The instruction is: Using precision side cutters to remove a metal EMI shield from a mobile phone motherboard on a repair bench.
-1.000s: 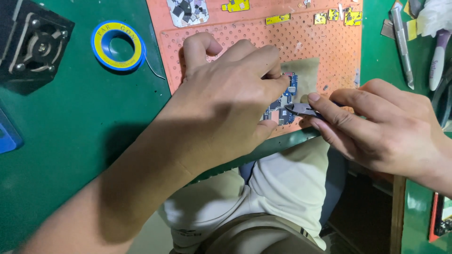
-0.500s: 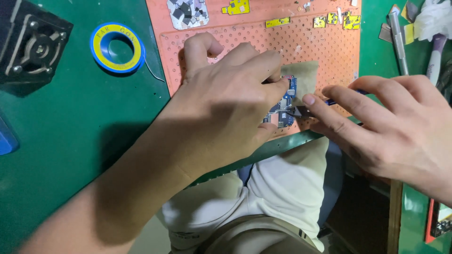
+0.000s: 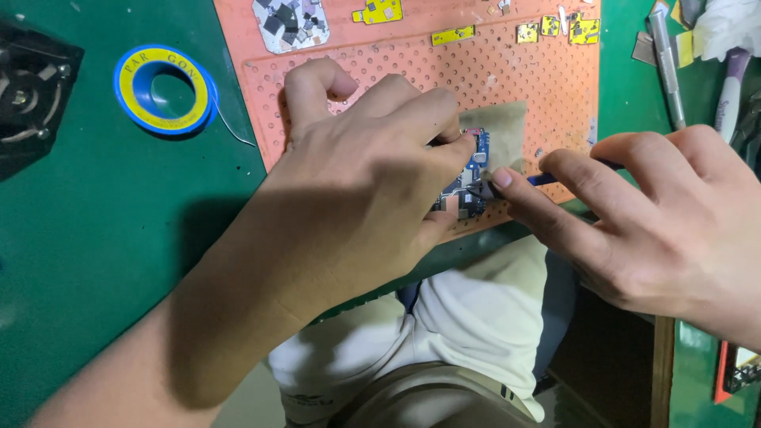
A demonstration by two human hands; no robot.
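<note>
Orange perforated mat (image 3: 523,71) on the green desk (image 3: 119,238); small yellow parts and a heap of grey chips lie along its far edge. Left hand (image 3: 372,174) pinches a small blue circuit board (image 3: 472,170) at the mat's near edge, mostly hidden. Right hand (image 3: 658,214) grips a thin dark tool (image 3: 539,180), tip touching the board. Solder spool (image 3: 165,89) far left.

A single head-worn camera looked steeply down from just above the person's own arms, close to the work. It faced forward over the lap onto the near edge of a green bench (image 3: 95,238), with an orange perforated mat (image 3: 515,71) filling the upper middle. Both hands (image 3: 365,174) sat large at centre. No second view shared the scene.
</note>
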